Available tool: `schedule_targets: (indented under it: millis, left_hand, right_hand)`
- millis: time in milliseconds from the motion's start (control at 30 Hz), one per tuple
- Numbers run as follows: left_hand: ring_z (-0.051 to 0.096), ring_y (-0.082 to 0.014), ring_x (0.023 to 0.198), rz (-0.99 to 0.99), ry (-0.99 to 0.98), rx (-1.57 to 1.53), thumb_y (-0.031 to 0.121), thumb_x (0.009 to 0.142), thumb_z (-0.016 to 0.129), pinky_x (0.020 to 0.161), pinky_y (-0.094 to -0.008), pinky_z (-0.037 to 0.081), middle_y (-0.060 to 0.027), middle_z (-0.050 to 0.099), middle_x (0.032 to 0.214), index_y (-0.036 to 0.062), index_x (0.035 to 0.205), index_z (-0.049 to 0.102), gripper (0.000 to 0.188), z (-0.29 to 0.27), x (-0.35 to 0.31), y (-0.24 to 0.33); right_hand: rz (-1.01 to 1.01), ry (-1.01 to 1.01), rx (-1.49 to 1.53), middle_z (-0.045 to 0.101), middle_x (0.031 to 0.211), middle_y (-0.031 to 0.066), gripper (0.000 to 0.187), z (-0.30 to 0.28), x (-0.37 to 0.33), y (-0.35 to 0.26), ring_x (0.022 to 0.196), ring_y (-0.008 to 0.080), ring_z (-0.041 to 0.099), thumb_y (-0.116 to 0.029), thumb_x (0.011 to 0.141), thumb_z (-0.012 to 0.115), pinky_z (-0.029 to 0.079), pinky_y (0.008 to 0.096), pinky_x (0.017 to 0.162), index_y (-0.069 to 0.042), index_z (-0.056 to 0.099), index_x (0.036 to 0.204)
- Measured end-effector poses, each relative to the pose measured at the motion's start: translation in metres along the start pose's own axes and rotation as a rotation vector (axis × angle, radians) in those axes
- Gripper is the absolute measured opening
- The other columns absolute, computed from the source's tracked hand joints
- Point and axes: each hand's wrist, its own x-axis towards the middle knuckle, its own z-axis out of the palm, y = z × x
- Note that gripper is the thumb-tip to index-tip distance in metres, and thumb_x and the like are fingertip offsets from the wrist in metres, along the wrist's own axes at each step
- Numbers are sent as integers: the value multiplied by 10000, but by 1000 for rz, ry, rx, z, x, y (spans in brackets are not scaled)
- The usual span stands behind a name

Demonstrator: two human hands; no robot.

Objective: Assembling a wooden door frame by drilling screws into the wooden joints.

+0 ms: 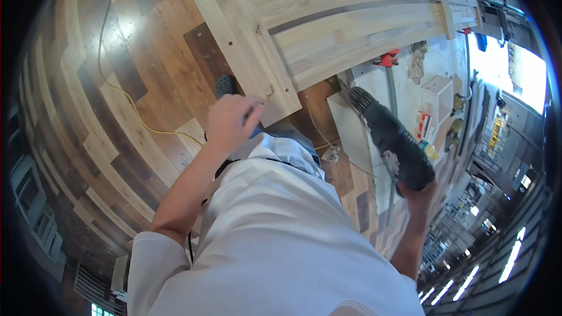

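Note:
My right hand (418,195) is wrapped round the grip of a black cordless drill (392,131). The drill is held out to the right, its ribbed front end angled up and left toward the panel's lower edge and apart from it. My left hand (231,122) hovers by the near corner of a pale wooden panel (351,41), just off its wide end board (249,41). Its fingers are bent, with thumb and forefinger close together; whatever they may hold is too small to make out. Small dark holes dot the end board.
A red clamp (387,58) grips near the panel's lower edge, beside a white worktop (374,105) bearing a small box (438,95) and a bottle (430,151). A yellow cord (137,114) snakes across the wood-plank floor (88,93). One dark shoe (224,85) shows beside the end board.

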Motion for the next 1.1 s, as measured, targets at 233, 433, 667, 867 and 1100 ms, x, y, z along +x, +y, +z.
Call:
schedule_targets:
  millis: [233, 433, 667, 867, 1100]
  left_hand:
    - [629, -264, 776, 38, -273, 498, 296, 856, 624, 665, -384, 513, -100, 638, 841, 149, 1292, 549, 466, 43, 12, 55]
    - [526, -137, 600, -726, -206, -738, 161, 957, 476, 553, -270, 460, -60, 572, 763, 74, 1008, 522, 111, 65, -31, 73]
    - [640, -182, 826, -732, -57, -1340, 116, 985, 498, 839, -351, 562, -86, 640, 881, 48, 1053, 588, 132, 128, -9, 172]
    - [643, -223, 943, -637, 43, -1506, 150, 986, 509, 866, -345, 551, -83, 638, 938, 67, 1035, 572, 115, 124, 12, 203]
    - [641, -241, 976, -474, -26, -1755, 151, 1006, 446, 860, -330, 560, -101, 642, 1045, 52, 1032, 557, 151, 115, 30, 229]
  right_hand:
    - [190, -41, 466, 659, 949, 57, 558, 19, -27, 140, 867, 180, 635, -21, 585, 796, 521, 333, 789, 13, 609, 1109]
    - [4, -22, 612, 664, 960, 39, 518, 15, -30, 167, 857, 125, 611, 2, 608, 773, 491, 290, 824, 6, 622, 1104]
    - [-77, -203, 721, 670, 1028, 42, 671, -11, -30, 176, 894, 100, 615, 17, 631, 755, 490, 274, 831, 5, 553, 1271]
    - [-165, -248, 862, 669, 1051, 66, 692, -24, -32, 171, 924, 112, 621, 32, 608, 762, 487, 280, 857, 19, 547, 1265]
    - [-250, -143, 925, 667, 1049, 94, 619, -21, -33, 180, 917, 154, 636, 0, 592, 777, 508, 311, 826, 42, 591, 1181]
